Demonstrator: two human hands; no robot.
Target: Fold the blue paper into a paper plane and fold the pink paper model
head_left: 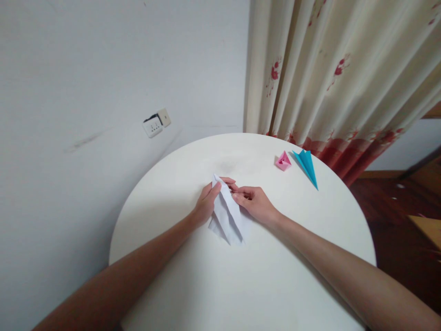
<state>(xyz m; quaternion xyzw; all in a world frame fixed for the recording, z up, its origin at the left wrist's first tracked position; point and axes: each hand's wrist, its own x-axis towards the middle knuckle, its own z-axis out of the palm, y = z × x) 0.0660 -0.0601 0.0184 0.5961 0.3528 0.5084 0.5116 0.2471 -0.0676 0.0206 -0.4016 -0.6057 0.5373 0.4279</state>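
1. At the worktop's [172,276] middle, my left hand [206,202] grips the folded white paper [225,211], fingers [227,180] partly hidden behind.
2. My right hand [255,202] meets its right edge; whether those curled fingers pinch it, I can't tell.

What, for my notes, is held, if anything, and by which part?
Folded white paper: left grip holds near its far end; right grip touches right edge.

A white table [234,289] bears pink origami [283,162] and a blue paper plane [308,167].
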